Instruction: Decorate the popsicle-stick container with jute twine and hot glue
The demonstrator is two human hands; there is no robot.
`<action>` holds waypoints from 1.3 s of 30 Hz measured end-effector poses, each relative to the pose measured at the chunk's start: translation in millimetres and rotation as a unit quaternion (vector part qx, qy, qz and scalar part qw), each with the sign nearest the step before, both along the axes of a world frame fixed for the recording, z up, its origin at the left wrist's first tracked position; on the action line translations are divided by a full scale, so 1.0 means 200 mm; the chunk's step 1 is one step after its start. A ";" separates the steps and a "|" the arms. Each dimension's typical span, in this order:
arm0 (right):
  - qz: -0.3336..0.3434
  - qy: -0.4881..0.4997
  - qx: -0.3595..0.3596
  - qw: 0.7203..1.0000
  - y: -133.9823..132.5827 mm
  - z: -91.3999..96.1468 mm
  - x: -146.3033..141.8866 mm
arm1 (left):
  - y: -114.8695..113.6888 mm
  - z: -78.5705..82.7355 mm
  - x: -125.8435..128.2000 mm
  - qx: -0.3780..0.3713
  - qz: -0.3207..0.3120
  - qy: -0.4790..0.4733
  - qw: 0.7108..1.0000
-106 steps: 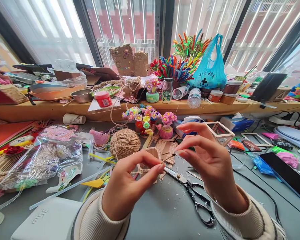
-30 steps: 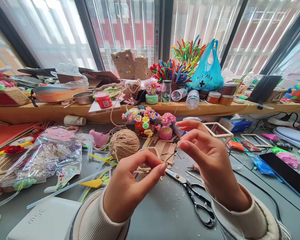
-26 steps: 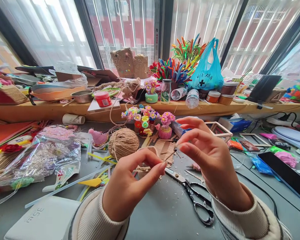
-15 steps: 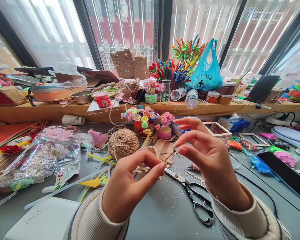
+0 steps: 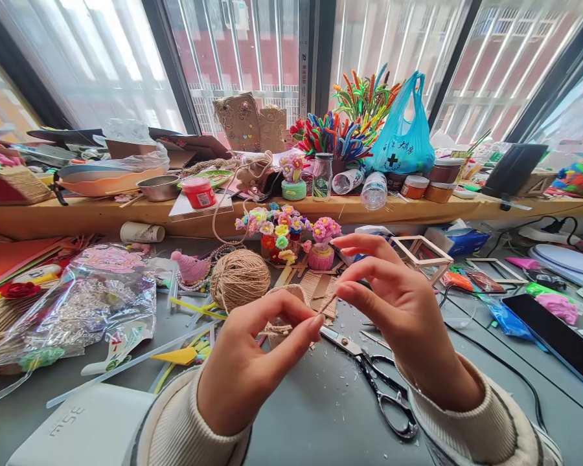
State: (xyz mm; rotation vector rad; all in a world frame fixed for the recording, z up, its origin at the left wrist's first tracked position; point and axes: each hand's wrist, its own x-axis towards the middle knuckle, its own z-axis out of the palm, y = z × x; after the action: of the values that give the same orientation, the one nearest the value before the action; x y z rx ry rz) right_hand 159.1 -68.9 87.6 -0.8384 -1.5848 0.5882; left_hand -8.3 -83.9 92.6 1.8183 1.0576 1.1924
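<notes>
My left hand [image 5: 252, 353] is closed, with thumb and forefinger pinching a short strand of twine [image 5: 328, 303]. The strand's upper end sits between the thumb and forefinger of my right hand [image 5: 401, 310], whose other fingers are raised. Behind my left hand is a small brown piece edged with twine [image 5: 278, 330], partly hidden; I cannot tell whether the strand joins it. A ball of twine [image 5: 240, 279] lies just beyond. Black-handled scissors [image 5: 362, 362] rest on the table below my right hand, blades pointing toward my fingertips.
Corrugated cardboard pieces [image 5: 315, 288] and pots of fuzzy flowers [image 5: 323, 249] stand ahead. A clear plastic bag [image 5: 116, 291] and a white box [image 5: 82, 427] lie left. To the right are a wooden frame [image 5: 422, 252], a cable and a phone [image 5: 558, 336]. A crowded ledge [image 5: 282, 207] runs behind.
My right hand has moved slightly left and down, its thumb and forefinger closing on the strand's upper end. My left hand has stayed nearly still.
</notes>
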 end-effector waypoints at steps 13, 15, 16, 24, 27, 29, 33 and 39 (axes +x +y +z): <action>0.001 0.007 -0.014 1.000 0.01 -0.01 -0.02 | 0.01 -0.01 -0.01 0.008 -0.013 0.003 1.000; -0.002 0.043 -0.016 0.999 0.01 -0.02 -0.02 | 0.01 -0.01 -0.01 0.010 -0.013 0.001 1.000; -0.005 0.066 -0.016 0.998 0.02 -0.02 -0.02 | 0.01 -0.01 -0.01 0.010 -0.012 0.003 1.000; 0.027 0.024 -0.049 0.998 0.02 -0.01 -0.01 | 0.01 -0.01 -0.01 0.007 -0.018 0.012 1.000; 0.016 0.022 -0.041 0.999 0.02 -0.02 -0.02 | 0.01 -0.01 -0.01 0.009 -0.022 0.015 1.000; 0.007 0.055 -0.033 0.998 0.02 -0.02 -0.02 | 0.01 -0.01 -0.01 0.015 -0.022 0.020 0.999; 0.024 0.064 -0.045 0.997 0.03 -0.02 -0.01 | 0.01 -0.01 -0.01 0.022 -0.022 0.016 0.999; 0.050 0.044 -0.079 0.995 0.05 -0.03 -0.02 | 0.02 -0.01 -0.02 0.004 -0.032 0.002 0.999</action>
State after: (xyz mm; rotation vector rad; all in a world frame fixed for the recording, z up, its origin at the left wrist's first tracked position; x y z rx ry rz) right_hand 155.6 -59.3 81.4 -0.8422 -1.5201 0.8199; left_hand -11.6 -80.8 89.8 1.8473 0.9920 1.1568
